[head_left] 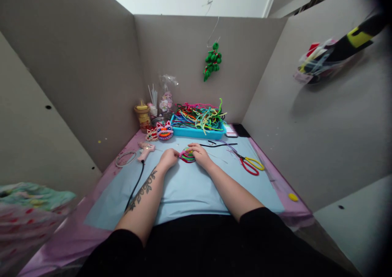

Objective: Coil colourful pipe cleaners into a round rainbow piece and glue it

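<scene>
A small round piece of colourful fuzzy stems (188, 156), pink, green and red, lies on the light blue cloth between my hands. My left hand (169, 159) pinches its pink left edge with closed fingers. From the right, my right hand (199, 154) rests its bent fingers over the piece's upper right part; whether they grip it is too small to tell. Behind my left hand are two finished-looking animal heads, a purple and orange one (164, 131) and a red and white one (152, 135).
A blue tray (199, 132) of coloured stems stands at the back. Pink glue gun (145, 151) and its black cord lie left; scissors (249, 163) with red and yellow handles lie right. Black stems (219, 145) are behind my right hand. A cup (142, 117) stands back left.
</scene>
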The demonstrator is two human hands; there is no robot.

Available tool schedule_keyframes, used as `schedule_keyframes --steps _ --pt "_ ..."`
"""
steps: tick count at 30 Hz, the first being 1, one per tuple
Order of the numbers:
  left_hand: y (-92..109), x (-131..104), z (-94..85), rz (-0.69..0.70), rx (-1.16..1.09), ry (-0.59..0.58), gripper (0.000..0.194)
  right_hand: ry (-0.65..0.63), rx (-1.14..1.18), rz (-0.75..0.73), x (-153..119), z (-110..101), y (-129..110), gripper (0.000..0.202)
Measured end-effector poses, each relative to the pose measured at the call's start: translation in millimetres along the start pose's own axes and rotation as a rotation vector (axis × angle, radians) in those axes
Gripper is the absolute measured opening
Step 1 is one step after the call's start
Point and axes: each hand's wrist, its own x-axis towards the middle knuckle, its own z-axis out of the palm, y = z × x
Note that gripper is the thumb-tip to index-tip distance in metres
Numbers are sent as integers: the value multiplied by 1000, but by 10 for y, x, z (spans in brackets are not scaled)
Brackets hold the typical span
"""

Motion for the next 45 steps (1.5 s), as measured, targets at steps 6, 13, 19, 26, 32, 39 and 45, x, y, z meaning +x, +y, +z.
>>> schedule_keyframes --steps 6,13,19,26,32,39,45 --pt "-12 -19 11 46 -71 50 35 0 -41 -36 -1 -1 20 38" --pt "42 -20 40 159 -308 173 28 -6 -82 -77 -6 -6 -5 35" --pt "135 -31 -22 128 -427 322 30 73 -106 -180 -66 -20 -207 35" --pt "235 -62 -89 93 -655 241 37 152 -7 -82 -87 -24 -256 19" --pt "279 -100 -173 -6 -773 236 38 257 113 -6 -78 -115 -254 15" --pt "205 -58 -159 -34 -797 246 39 269 246 63 -34 -177 -208 16" --pt "248 -57 -69 82 -782 195 40 56 488 211 -59 -73 -251 34"
